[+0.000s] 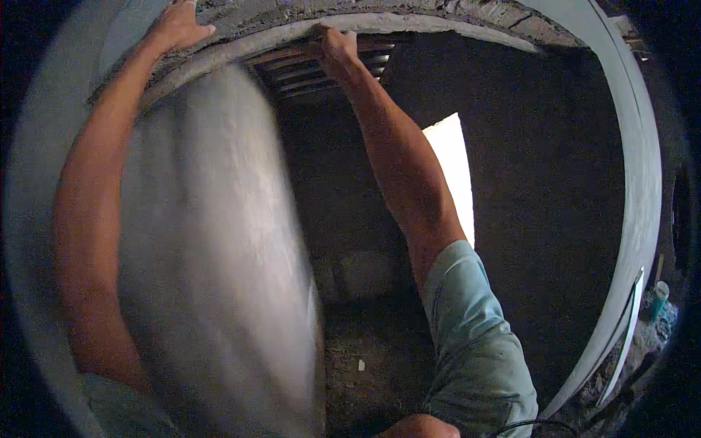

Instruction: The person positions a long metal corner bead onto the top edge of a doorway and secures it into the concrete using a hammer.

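Note:
Both my arms reach up to a doorway's top edge. My left hand (177,29) rests at the upper left against rough, grey mortar (241,11), its thumb stretched out and its fingers partly cut off by the picture's top. A pale, smooth plastered band (270,35) bends along the underside of the mortar. At its lower edge is my right hand (338,51), closed, with the thumb pointing up against the band. Something dark shows by its curled fingers, but I cannot make out what it is.
A smooth grey wall (212,219) stands at left, below the band. Through the opening are a bright window (456,175) and slats (314,69). At right are a pale door jamb (641,160), a leaning strip (625,343) and a teal container (659,301) beside rubble.

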The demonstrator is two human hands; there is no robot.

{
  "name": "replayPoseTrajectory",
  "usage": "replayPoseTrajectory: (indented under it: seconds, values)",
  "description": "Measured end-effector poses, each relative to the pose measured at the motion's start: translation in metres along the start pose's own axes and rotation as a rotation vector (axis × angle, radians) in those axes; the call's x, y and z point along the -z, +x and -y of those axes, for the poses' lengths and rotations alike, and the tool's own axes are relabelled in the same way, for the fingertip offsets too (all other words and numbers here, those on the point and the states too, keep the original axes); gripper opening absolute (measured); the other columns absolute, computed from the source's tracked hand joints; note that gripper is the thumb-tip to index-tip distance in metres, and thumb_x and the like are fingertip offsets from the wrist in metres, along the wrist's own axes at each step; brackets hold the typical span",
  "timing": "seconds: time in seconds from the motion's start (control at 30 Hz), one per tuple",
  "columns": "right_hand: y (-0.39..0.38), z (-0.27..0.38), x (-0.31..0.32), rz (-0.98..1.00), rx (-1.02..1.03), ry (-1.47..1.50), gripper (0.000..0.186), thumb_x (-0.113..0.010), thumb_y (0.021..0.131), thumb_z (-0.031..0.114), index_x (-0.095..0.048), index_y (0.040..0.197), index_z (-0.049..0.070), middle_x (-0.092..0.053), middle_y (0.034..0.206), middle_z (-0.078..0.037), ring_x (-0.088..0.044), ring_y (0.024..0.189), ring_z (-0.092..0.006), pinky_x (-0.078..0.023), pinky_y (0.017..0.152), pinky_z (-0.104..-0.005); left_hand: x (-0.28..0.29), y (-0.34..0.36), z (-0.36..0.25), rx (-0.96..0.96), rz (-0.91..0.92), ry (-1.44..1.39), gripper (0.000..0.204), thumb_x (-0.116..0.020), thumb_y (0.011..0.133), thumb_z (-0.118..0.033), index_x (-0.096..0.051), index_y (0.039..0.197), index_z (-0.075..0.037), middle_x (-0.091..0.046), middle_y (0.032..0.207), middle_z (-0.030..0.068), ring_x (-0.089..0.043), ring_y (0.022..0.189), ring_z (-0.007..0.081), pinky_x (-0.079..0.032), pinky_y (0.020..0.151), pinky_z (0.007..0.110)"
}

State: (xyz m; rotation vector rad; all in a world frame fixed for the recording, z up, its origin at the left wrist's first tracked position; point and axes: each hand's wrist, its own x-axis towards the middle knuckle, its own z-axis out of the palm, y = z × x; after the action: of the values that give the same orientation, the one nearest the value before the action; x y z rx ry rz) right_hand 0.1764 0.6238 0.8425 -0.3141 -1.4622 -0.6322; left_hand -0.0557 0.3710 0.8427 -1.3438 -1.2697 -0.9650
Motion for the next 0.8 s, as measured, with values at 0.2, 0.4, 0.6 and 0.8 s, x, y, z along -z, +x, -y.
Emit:
replayPoseTrajectory:
  seconds: [0.2, 0.4, 0.6, 0.8]
  values:
    - [-0.018, 0.071, 0.033, -0.123, -0.619, 0.994, 0.024, -0.061, 0.084, 0.003, -0.052, 0.106, -0.002, -0.06, 0.098, -0.016, -0.062, 0.095, -0.0262, -0.053, 0.077, -0.0373, 0.005, -0.012, 0.004, -0.034, -0.063, -0.011, 0.099, -0.071, 0.076, -0.029, -0.008, 0.148, -0.003, -0.01, 0.153, 0.0223, -0.012, 0.141, 0.0378, -0.017, 0.115, 0.044]
    - [-0.008, 0.055, 0.027, -0.239, -0.609, 1.239, 0.025, -0.058, 0.085, 0.005, -0.05, 0.106, -0.004, -0.059, 0.102, -0.02, -0.062, 0.093, -0.0271, -0.054, 0.068, -0.0379, 0.018, -0.028, -0.017, 0.019, -0.005, -0.03, 0.099, -0.071, 0.076, -0.028, -0.007, 0.148, -0.004, -0.009, 0.153, 0.0208, -0.011, 0.141, 0.037, -0.017, 0.115, 0.044]
    - [0.014, -0.001, 0.015, -0.165, -0.349, 1.193, 0.025, -0.053, 0.088, 0.009, -0.051, 0.11, -0.005, -0.059, 0.106, -0.019, -0.061, 0.091, -0.0257, -0.054, 0.067, -0.0363, 0.017, -0.01, -0.029, 0.047, -0.005, -0.003, 0.1, -0.072, 0.076, -0.028, -0.006, 0.148, -0.006, -0.007, 0.154, 0.0177, -0.01, 0.142, 0.036, -0.016, 0.115, 0.044]
    - [-0.009, 0.036, -0.005, 0.034, -0.431, 1.242, 0.026, -0.058, 0.087, 0.012, -0.057, 0.107, -0.005, -0.059, 0.106, -0.018, -0.061, 0.089, -0.0251, -0.055, 0.07, -0.0339, 0.002, -0.022, 0.009, 0.065, 0.01, 0.007, 0.102, -0.073, 0.076, -0.028, -0.004, 0.149, -0.007, -0.005, 0.154, 0.0184, -0.006, 0.142, 0.0358, -0.014, 0.115, 0.046]
